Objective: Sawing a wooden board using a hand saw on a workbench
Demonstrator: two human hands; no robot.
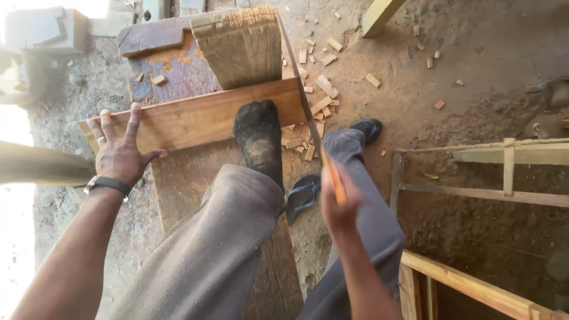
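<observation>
Across the worn wooden desk (178, 178) lies a long, flat, reddish-brown wooden plank (195, 118), its long axis running left to right and tilted a little upward toward the right. Every other place can be told from that plank. At its left end the left hand (121, 153) rests palm down, its fingers (131, 118) spread open and flat over the plank's near edge, pressing rather than gripping; a dark band sits on the wrist and a ring on one finger. Near the plank's right end a foot in a dark, dusty sock (259, 136) stands on its face, the grey trouser leg rising toward the camera. Just beyond the plank's right end the thin metal blade of a handsaw (305, 106) runs past it, crossing the plank's long axis nearly square, and slants back to the right hand (339, 204), whose fingers are closed round the saw's orange handle; the hand is blurred. So the right hand is the nearer one to that end, with the plank lying ahead and to its left. Behind the plank a rough grey weathered board (240, 47) leans away. Right of the plank, small pale wood offcuts (323, 89) lie scattered on the sawdust-strewn dirt floor (474, 77), and a blue sandal (302, 195) lies on the near side
</observation>
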